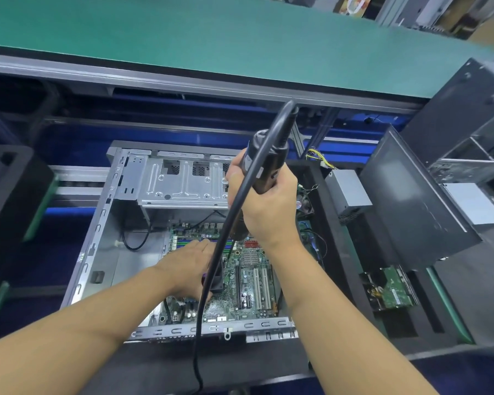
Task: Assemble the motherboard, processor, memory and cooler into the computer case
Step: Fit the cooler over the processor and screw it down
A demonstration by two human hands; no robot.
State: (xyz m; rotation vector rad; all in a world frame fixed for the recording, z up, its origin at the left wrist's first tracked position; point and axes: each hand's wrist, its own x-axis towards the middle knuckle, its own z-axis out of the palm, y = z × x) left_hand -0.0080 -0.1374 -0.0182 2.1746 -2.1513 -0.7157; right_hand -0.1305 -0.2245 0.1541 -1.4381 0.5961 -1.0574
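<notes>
At lower centre the left hand [188, 269] lies flat-fingered on the black cooler [218, 280], steadying it on the motherboard [251, 283] inside the computer case [211, 327]. Above it the right hand [260, 203] grips the electric screwdriver [265, 163]. Keep the bit upright and the cooler pressed level while driving each screw.

Before me, the motherboard [251, 283] lies in the computer case [93, 252]; drive cage [180, 181] behind it, power supply [348, 192] to the right, screwdriver [265, 166] above.

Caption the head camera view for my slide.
Right hand holds a corded screwdriver over the motherboard; left hand rests on the cooler inside the case.
</notes>
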